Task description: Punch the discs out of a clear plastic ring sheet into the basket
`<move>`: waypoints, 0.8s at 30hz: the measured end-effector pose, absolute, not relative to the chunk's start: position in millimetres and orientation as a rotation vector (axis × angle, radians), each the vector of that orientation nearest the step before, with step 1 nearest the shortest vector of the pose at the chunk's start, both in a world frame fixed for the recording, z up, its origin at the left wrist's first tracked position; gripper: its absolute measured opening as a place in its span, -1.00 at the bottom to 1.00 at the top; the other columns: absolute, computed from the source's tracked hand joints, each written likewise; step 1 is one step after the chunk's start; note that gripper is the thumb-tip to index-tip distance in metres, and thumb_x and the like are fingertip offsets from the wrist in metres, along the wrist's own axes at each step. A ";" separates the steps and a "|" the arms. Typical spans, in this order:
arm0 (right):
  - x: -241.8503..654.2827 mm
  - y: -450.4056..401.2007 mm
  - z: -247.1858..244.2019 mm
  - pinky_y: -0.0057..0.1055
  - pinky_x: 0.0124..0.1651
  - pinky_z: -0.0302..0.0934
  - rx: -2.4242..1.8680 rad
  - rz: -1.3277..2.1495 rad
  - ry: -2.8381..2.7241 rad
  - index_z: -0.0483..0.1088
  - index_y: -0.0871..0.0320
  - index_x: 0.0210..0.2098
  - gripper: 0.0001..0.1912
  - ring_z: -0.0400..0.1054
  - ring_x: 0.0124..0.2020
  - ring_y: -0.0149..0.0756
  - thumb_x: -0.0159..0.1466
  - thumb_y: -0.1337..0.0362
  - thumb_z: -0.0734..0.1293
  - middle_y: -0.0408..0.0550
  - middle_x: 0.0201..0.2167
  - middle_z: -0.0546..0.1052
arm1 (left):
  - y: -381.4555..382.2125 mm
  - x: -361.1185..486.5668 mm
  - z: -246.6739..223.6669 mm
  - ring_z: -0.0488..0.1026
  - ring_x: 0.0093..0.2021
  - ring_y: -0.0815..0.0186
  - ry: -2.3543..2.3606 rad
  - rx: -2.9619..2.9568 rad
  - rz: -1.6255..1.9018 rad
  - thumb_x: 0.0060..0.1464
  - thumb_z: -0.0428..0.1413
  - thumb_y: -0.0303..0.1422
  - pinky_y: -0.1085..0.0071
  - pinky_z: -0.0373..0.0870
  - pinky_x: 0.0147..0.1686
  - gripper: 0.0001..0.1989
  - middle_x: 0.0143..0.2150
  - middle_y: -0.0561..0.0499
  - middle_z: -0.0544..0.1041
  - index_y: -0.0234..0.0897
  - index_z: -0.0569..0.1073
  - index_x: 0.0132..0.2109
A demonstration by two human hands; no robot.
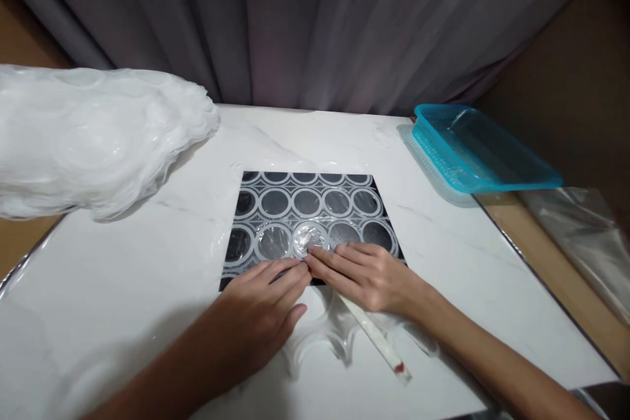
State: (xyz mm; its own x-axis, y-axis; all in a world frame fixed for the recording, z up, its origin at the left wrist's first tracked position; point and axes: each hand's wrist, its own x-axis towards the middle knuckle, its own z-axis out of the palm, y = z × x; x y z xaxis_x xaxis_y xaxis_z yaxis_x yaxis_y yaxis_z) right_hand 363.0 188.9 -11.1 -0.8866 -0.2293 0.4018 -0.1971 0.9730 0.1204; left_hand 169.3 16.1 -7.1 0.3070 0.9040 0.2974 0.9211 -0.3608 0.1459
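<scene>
A black sheet (305, 202) printed with rows of pale rings lies on the table under a clear, shiny plastic film. My left hand (270, 295) rests flat over its near edge, fingers stretched out and thumb apart, holding nothing. Beside it, my right hand (367, 272) has its fingertips on a bright, crinkled ring (310, 239), close to the left fingertips. From under the right palm runs a slim white stick (377, 338) with a red mark near its end. The hand appears closed on it, though the grip itself is hidden. Scalloped clear plastic (319, 341) spreads towards me.
A thick pile of translucent plastic sheets (98, 138) overhangs the table's left edge. At the back right stands a blue plastic basket (485, 151). A clear plastic bag (581, 236) lies beyond the white table's (443, 236) right edge. Grey curtains (305, 26) hang behind.
</scene>
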 end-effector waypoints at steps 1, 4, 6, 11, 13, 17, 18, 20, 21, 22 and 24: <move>362.5 189.1 -10.4 -0.29 -0.19 0.49 0.298 -0.141 -2.707 0.46 0.36 0.20 -0.63 0.57 -0.07 -0.17 0.54 0.48 0.13 0.20 0.19 0.54 | 15.6 169.0 -6.4 0.50 0.12 0.07 -1.766 -2.507 -0.509 0.41 -0.02 -0.41 0.11 0.38 0.12 -0.65 0.15 -0.11 0.59 -0.46 0.45 0.22; 359.8 195.2 -6.5 -0.22 -0.17 0.50 0.208 -0.124 -2.735 0.41 0.32 0.27 -0.59 0.57 -0.03 -0.11 0.53 0.49 0.13 0.22 0.25 0.47 | 14.1 168.3 -5.1 0.48 0.13 0.07 -1.804 -2.537 -0.500 0.40 -0.01 -0.42 0.10 0.38 0.14 -0.61 0.20 -0.11 0.56 -0.46 0.40 0.28; 356.6 203.3 -4.4 -0.17 -0.13 0.50 0.076 -0.009 -2.694 0.36 0.28 0.33 -0.58 0.57 0.01 -0.09 0.52 0.50 0.18 0.20 0.26 0.46 | 12.6 168.2 -5.4 0.47 0.15 0.08 -1.834 -2.550 -0.509 0.39 0.00 -0.41 0.11 0.38 0.16 -0.59 0.23 -0.09 0.55 -0.43 0.38 0.31; 344.6 221.9 -6.3 -0.16 0.09 0.47 -0.332 0.587 -2.293 0.52 0.09 0.18 -0.69 0.55 0.06 -0.18 0.51 0.41 0.31 -0.02 0.09 0.61 | 7.9 168.3 -6.4 0.42 0.24 0.08 -1.899 -2.562 -0.496 0.38 0.02 -0.37 0.11 0.38 0.21 -0.50 0.32 -0.05 0.48 -0.35 0.30 0.39; 341.8 224.3 -7.2 -0.13 0.12 0.46 -0.511 0.760 -2.125 0.59 0.08 0.06 -0.78 0.56 0.03 -0.15 0.51 0.34 0.32 -0.05 0.02 0.64 | 6.1 168.1 -5.6 0.39 0.28 0.08 -1.906 -2.581 -0.484 0.36 0.04 -0.34 0.10 0.38 0.23 -0.45 0.35 -0.05 0.45 -0.36 0.27 0.42; 342.8 221.5 -4.9 -0.16 -0.04 0.50 -0.816 0.932 -1.944 0.63 0.10 0.02 -0.75 0.59 -0.07 -0.10 0.50 0.14 0.36 -0.01 -0.06 0.67 | 4.7 167.2 -4.5 0.38 0.30 0.07 -1.913 -2.575 -0.487 0.32 0.07 -0.32 0.08 0.41 0.23 -0.43 0.36 -0.05 0.45 -0.37 0.27 0.41; 343.6 220.0 -4.4 -0.18 -0.10 0.50 -0.855 0.935 -1.922 0.63 0.10 0.03 -0.73 0.59 -0.11 -0.10 0.50 0.12 0.36 0.00 -0.08 0.67 | 4.9 167.0 -4.6 0.39 0.29 0.08 -1.910 -2.572 -0.493 0.32 0.07 -0.32 0.08 0.41 0.23 -0.43 0.36 -0.04 0.45 -0.37 0.28 0.41; 344.6 216.9 -4.8 -0.20 -0.16 0.51 -0.855 0.869 -1.917 0.62 0.10 0.04 -0.73 0.59 -0.14 -0.11 0.50 0.12 0.36 0.02 -0.08 0.67 | 5.7 166.8 -4.9 0.39 0.29 0.08 -1.910 -2.569 -0.500 0.32 0.07 -0.33 0.07 0.42 0.23 -0.43 0.36 -0.05 0.45 -0.37 0.28 0.41; 344.9 215.6 -5.8 -0.19 -0.14 0.51 -0.815 0.798 -1.931 0.61 0.10 0.05 -0.74 0.59 -0.12 -0.10 0.50 0.15 0.35 0.02 -0.06 0.66 | 5.9 167.0 -5.0 0.39 0.29 0.07 -1.916 -2.567 -0.499 0.32 0.07 -0.32 0.07 0.42 0.23 -0.43 0.36 -0.05 0.45 -0.37 0.28 0.41; 345.0 214.6 -7.0 -0.16 -0.09 0.51 -0.758 0.709 -1.956 0.60 0.09 0.07 -0.76 0.59 -0.09 -0.10 0.51 0.20 0.34 0.02 -0.03 0.65 | 5.8 167.4 -5.2 0.39 0.30 0.07 -1.921 -2.570 -0.498 0.32 0.07 -0.32 0.06 0.43 0.24 -0.43 0.36 -0.06 0.45 -0.37 0.28 0.41; 345.7 214.4 -8.9 -0.12 0.04 0.49 -0.634 0.521 -2.000 0.58 0.06 0.09 -0.77 0.57 -0.02 -0.11 0.50 0.29 0.33 -0.01 0.01 0.64 | 4.6 169.2 -5.9 0.39 0.30 0.05 -1.929 -2.583 -0.489 0.31 0.08 -0.31 0.05 0.44 0.24 -0.42 0.36 -0.08 0.44 -0.38 0.28 0.41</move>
State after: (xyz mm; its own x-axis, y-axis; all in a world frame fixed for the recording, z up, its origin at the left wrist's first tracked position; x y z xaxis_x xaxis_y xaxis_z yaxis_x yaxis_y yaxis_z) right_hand 345.7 214.4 -8.9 -0.4233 0.6226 0.6582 0.2220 0.7756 -0.5909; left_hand 169.2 4.6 -5.9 0.2578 0.9518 0.1663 0.9160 -0.2955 0.2712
